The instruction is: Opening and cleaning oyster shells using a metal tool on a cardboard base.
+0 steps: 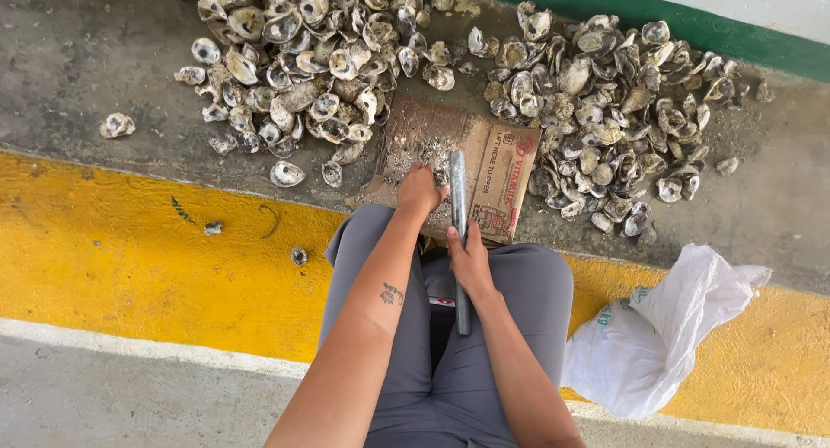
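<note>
The person sits with the knees apart, in grey trousers, and looks down at the floor. The right hand [471,259] is closed around a long dark metal bar [459,210], which stands almost along the line of sight; its upper end reaches over a flattened piece of brown cardboard [506,167] that lies on the grey concrete floor [78,59]. The left hand [421,188] rests on the cardboard just beside the bar, with the fingers curled down; it seems to press on something small there, but I cannot tell what it is, or whether the hand really holds it. Grey crumbs and dust cover the cardboard around this hand. A big pile of oyster shells [303,59] lies on the left behind the cardboard, and a second shell pile [614,111] lies on the right, touching its edge. A white woven sack [657,336] lies crumpled beside the right knee, on the yellow painted stripe [130,258].
</note>
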